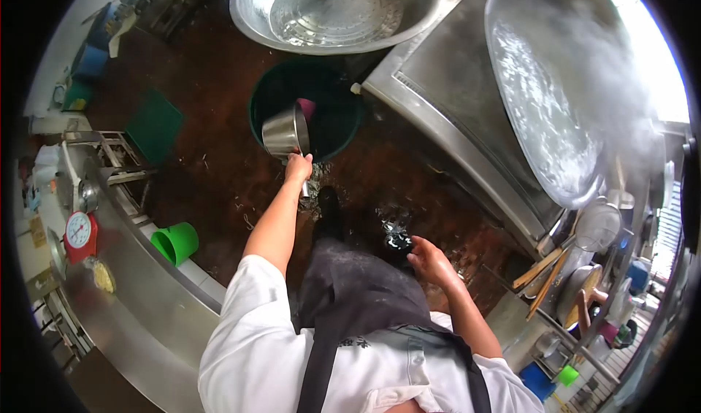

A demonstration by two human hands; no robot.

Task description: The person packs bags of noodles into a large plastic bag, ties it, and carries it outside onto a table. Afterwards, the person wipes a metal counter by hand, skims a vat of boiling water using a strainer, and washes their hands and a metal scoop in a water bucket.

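My left hand [298, 168] is closed around the handle of a metal dipper [281, 133], a deep steel scoop. The dipper is tilted and overlaps the near left part of a large dark green tub [352, 137] on the floor. Inside the tub, a small pinkish-red thing [306, 108] shows just behind the dipper's rim. Lower down on the other side, my right hand [432, 262] hangs in front of the dark apron [358, 281], empty, with its fingers loosely bent and apart. Wet, shiny patches mark the floor near both hands.
A wide metal basin [248, 11] stands beyond the tub. To the right, a large wok [494, 55] of bubbling water steams in a steel stove [431, 70]. A steel counter [157, 318] at left bears a red scale [80, 235]; a green bucket [182, 241] is beside it.
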